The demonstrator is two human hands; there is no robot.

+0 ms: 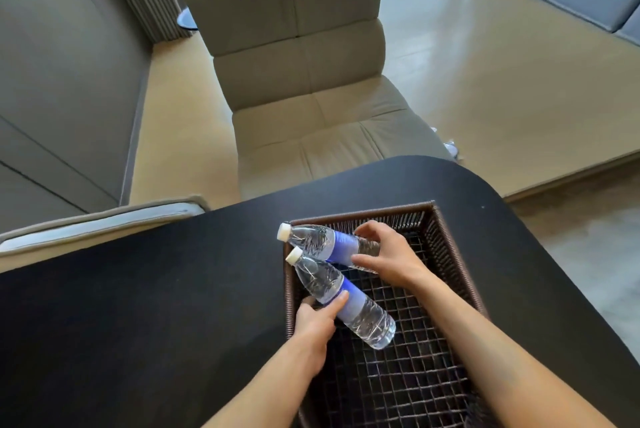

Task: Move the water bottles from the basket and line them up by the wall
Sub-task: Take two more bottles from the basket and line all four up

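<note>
A dark woven basket (446,240) with a wire-mesh bottom sits on a black table (145,296). Two clear water bottles with blue labels and white caps lie tilted over the basket's left rim, caps pointing left. My right hand (388,251) grips the far bottle (322,240) near its base. My left hand (318,320) holds the near bottle (349,303) at its label, thumb and fingers wrapped around it. No other bottles show in the basket.
A beige cushioned chair (301,88) stands beyond the table. The grey wall (62,81) runs along the left, with a strip of wooden floor (173,122) at its foot. A grey chair back (100,219) touches the table's left edge. Grey sofa at far right.
</note>
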